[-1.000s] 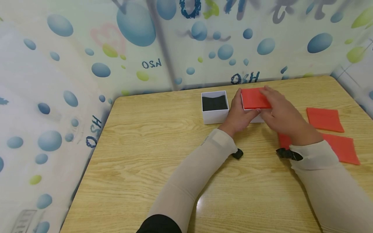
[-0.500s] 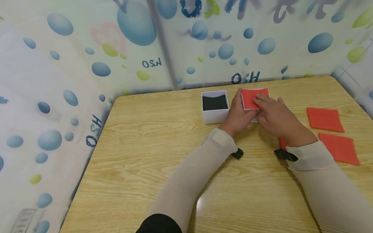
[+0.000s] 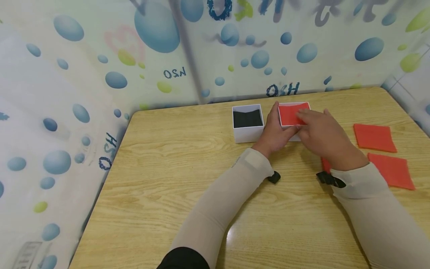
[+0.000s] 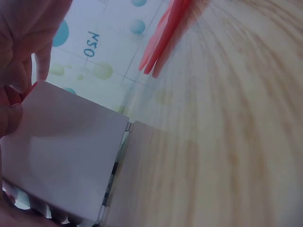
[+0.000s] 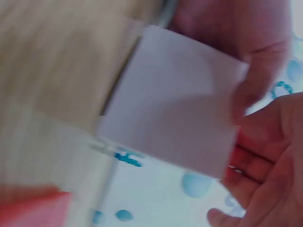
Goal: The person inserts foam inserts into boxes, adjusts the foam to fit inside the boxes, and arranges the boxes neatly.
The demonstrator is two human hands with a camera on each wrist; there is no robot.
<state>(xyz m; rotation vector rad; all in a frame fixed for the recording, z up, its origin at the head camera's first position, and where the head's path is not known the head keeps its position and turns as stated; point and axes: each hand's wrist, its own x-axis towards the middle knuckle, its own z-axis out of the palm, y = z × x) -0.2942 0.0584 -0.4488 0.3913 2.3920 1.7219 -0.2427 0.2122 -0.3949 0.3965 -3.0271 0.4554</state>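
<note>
My left hand [image 3: 273, 132] grips a white open-topped box [image 3: 295, 138] from its left side, the thumb lying across the front wall. Inside that box lies a folded red cloth [image 3: 288, 114], level with or just below the rim. Fingers of my right hand [image 3: 324, 136] press on the cloth from the right and cover part of it. The box's plain front wall [image 4: 66, 146] fills much of the left wrist view. From the right wrist view, the same wall [image 5: 170, 104] appears with the left thumb on it and my right fingers over the top edge.
A second white box [image 3: 248, 136] holding folded black cloth [image 3: 248, 119] stands just left of my left hand. At the right lie folded red cloths, one farther back [image 3: 374, 138], one nearer [image 3: 393, 170], another [image 3: 326, 165] mostly behind my right wrist. A patterned wall sheet borders the table's back edge.
The red cloth has sunk into the box, and its white rim now shows around it. My right hand has moved from the cloth's right edge onto its top. My left hand stays put.
</note>
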